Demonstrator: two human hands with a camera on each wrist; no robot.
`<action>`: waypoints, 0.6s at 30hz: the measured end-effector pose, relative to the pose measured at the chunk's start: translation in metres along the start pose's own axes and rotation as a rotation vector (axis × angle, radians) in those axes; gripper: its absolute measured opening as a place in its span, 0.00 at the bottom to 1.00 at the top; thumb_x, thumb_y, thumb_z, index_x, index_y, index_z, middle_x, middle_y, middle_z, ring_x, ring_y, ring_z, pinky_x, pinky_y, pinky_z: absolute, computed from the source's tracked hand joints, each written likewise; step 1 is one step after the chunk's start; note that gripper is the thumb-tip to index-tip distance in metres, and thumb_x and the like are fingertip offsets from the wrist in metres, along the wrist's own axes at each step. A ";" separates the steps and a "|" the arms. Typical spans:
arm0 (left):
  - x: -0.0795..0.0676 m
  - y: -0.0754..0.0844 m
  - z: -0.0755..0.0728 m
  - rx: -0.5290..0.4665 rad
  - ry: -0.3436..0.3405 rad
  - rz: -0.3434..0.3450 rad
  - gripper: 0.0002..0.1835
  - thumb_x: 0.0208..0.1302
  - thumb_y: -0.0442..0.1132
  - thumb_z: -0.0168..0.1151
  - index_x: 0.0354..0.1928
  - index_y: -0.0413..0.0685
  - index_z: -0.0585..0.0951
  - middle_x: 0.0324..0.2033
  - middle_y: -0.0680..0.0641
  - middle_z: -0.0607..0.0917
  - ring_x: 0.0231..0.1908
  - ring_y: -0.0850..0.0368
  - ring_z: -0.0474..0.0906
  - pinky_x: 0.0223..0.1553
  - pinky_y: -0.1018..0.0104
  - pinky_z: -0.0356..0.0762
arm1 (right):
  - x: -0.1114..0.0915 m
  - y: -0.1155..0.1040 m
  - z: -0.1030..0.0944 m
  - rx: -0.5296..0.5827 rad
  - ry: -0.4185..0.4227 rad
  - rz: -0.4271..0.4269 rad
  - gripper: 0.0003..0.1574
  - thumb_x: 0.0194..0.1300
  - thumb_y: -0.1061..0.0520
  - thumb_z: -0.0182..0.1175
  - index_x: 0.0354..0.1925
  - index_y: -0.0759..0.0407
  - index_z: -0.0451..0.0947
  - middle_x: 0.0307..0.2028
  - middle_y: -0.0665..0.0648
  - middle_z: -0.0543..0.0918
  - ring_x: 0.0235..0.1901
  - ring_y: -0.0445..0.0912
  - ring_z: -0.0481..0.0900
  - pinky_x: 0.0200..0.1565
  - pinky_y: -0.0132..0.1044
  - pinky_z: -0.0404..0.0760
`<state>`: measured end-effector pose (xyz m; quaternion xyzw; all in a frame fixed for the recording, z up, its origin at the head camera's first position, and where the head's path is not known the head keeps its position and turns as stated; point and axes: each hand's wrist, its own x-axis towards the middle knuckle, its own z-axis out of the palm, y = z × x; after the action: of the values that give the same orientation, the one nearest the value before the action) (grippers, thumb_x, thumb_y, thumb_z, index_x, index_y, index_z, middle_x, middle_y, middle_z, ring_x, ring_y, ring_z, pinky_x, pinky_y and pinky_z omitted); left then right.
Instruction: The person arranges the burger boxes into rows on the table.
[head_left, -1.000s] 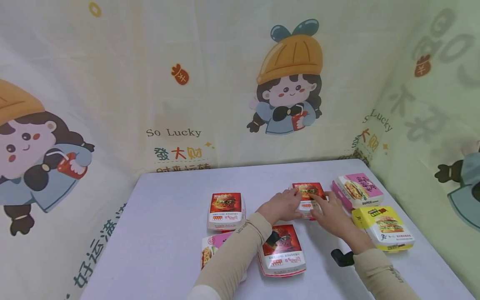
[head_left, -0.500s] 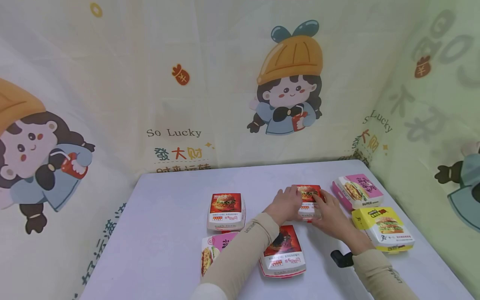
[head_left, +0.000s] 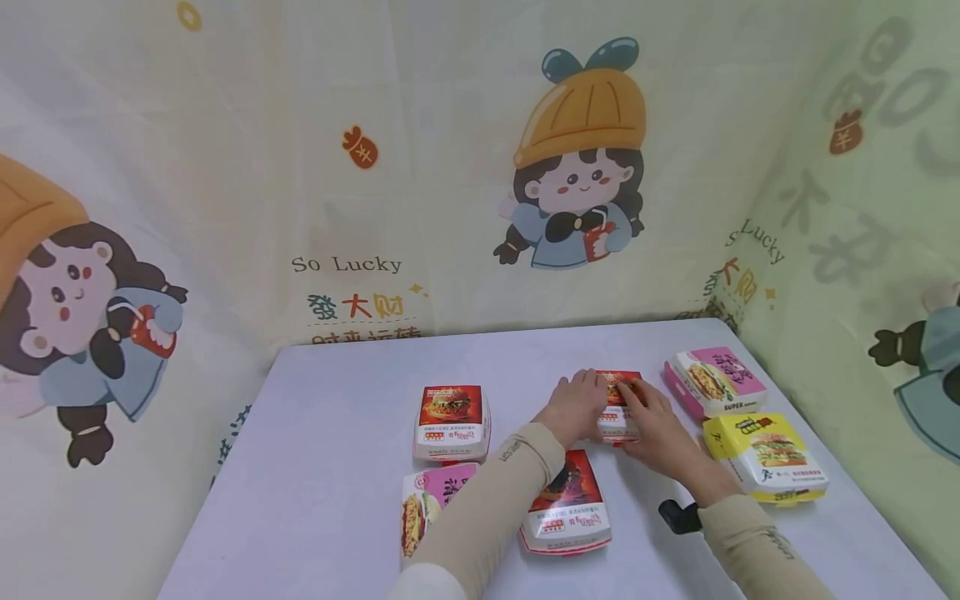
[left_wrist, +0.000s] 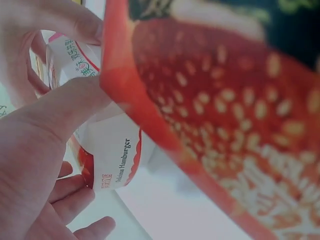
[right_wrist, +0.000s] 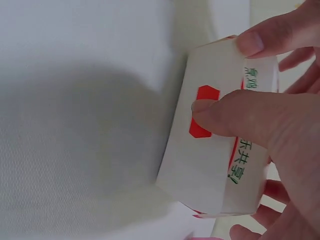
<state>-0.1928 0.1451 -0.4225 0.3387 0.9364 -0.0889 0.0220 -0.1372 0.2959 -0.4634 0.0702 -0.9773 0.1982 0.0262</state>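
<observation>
I see the red burger box [head_left: 617,422] between the left hand [head_left: 576,408] and right hand [head_left: 666,435], toward the worktop's [head_left: 322,442] far right corner; both grip its sides, fingers part-curled.

On tabletop [head_left: 300,467]: held box [head_left: 619,427] between left fingers [head_left: 588,385] and right fingers [head_left: 643,395]. Right of fingers: rear-right box [head_left: 716,382], front-right box [head_left: 768,458] before it. Left: rear-left box [head_left: 450,423], front-left box [head_left: 424,500] before it. Before left fingers: centre box [head_left: 566,525].
</observation>
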 end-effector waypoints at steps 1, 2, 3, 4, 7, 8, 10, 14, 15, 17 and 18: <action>0.000 0.000 0.000 0.011 0.005 0.002 0.44 0.52 0.63 0.72 0.67 0.51 0.68 0.61 0.53 0.74 0.60 0.62 0.71 0.60 0.65 0.77 | 0.000 0.000 0.000 -0.003 0.000 -0.001 0.60 0.51 0.63 0.75 0.75 0.65 0.54 0.72 0.73 0.53 0.70 0.70 0.51 0.62 0.67 0.69; 0.000 0.000 0.001 0.021 0.010 0.001 0.44 0.52 0.63 0.72 0.67 0.51 0.68 0.60 0.54 0.74 0.60 0.62 0.71 0.59 0.65 0.77 | 0.000 0.000 0.001 -0.008 0.003 -0.006 0.60 0.51 0.63 0.75 0.75 0.65 0.54 0.71 0.73 0.53 0.69 0.70 0.52 0.62 0.67 0.70; 0.000 0.000 0.001 0.032 0.015 0.000 0.44 0.52 0.64 0.71 0.67 0.51 0.68 0.60 0.54 0.74 0.60 0.62 0.71 0.59 0.65 0.76 | 0.000 0.000 0.001 -0.010 0.006 -0.009 0.60 0.51 0.63 0.75 0.75 0.65 0.54 0.71 0.73 0.53 0.69 0.70 0.52 0.61 0.67 0.70; 0.000 0.000 0.002 0.042 0.018 -0.004 0.45 0.53 0.64 0.71 0.67 0.51 0.68 0.60 0.54 0.73 0.59 0.62 0.70 0.59 0.65 0.76 | 0.001 0.000 0.002 -0.011 0.008 -0.014 0.61 0.51 0.63 0.75 0.75 0.65 0.54 0.71 0.73 0.53 0.69 0.69 0.52 0.62 0.67 0.70; -0.001 0.002 0.003 0.079 0.030 -0.012 0.45 0.53 0.65 0.70 0.68 0.50 0.68 0.60 0.53 0.73 0.58 0.61 0.70 0.59 0.65 0.76 | 0.001 0.001 0.003 -0.010 0.014 -0.047 0.61 0.50 0.63 0.76 0.75 0.66 0.54 0.72 0.72 0.52 0.70 0.69 0.52 0.63 0.66 0.68; -0.001 0.002 0.004 0.087 0.034 -0.014 0.45 0.53 0.65 0.70 0.68 0.50 0.69 0.60 0.53 0.73 0.58 0.61 0.69 0.59 0.65 0.76 | 0.002 0.001 0.004 -0.009 0.019 -0.063 0.60 0.50 0.63 0.76 0.74 0.67 0.54 0.72 0.72 0.53 0.70 0.69 0.52 0.64 0.66 0.67; -0.001 0.003 0.004 0.095 0.040 -0.018 0.45 0.53 0.64 0.71 0.67 0.49 0.69 0.59 0.53 0.72 0.58 0.61 0.68 0.58 0.66 0.76 | 0.002 0.001 0.005 -0.007 0.024 -0.092 0.60 0.50 0.64 0.76 0.74 0.70 0.54 0.73 0.72 0.53 0.71 0.69 0.51 0.66 0.66 0.65; 0.000 0.005 0.002 0.059 0.024 -0.017 0.46 0.53 0.63 0.72 0.69 0.49 0.68 0.65 0.51 0.69 0.64 0.60 0.65 0.59 0.65 0.76 | 0.002 0.001 0.006 -0.016 0.022 -0.107 0.60 0.50 0.65 0.76 0.73 0.72 0.54 0.74 0.72 0.53 0.73 0.70 0.49 0.68 0.66 0.61; 0.000 0.005 0.002 0.047 0.015 -0.017 0.47 0.53 0.62 0.72 0.70 0.49 0.67 0.67 0.51 0.68 0.66 0.60 0.64 0.60 0.64 0.76 | 0.002 0.001 0.006 -0.019 0.020 -0.104 0.60 0.50 0.65 0.76 0.73 0.71 0.53 0.74 0.72 0.53 0.73 0.70 0.48 0.68 0.66 0.60; 0.000 0.006 0.002 0.021 -0.007 -0.017 0.48 0.53 0.62 0.72 0.72 0.49 0.65 0.71 0.50 0.65 0.70 0.58 0.61 0.63 0.63 0.74 | 0.001 0.000 0.006 -0.024 0.014 -0.096 0.60 0.51 0.64 0.75 0.74 0.71 0.53 0.75 0.72 0.53 0.73 0.70 0.48 0.68 0.66 0.60; 0.000 0.006 0.001 0.010 -0.015 -0.018 0.48 0.54 0.61 0.72 0.72 0.49 0.64 0.71 0.49 0.64 0.71 0.58 0.60 0.64 0.62 0.74 | 0.000 0.000 0.005 -0.026 0.014 -0.094 0.60 0.51 0.64 0.75 0.74 0.70 0.53 0.75 0.72 0.53 0.73 0.70 0.48 0.68 0.66 0.61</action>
<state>-0.1891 0.1490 -0.4248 0.3295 0.9389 -0.0962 0.0267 -0.1377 0.2933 -0.4682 0.1143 -0.9752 0.1847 0.0434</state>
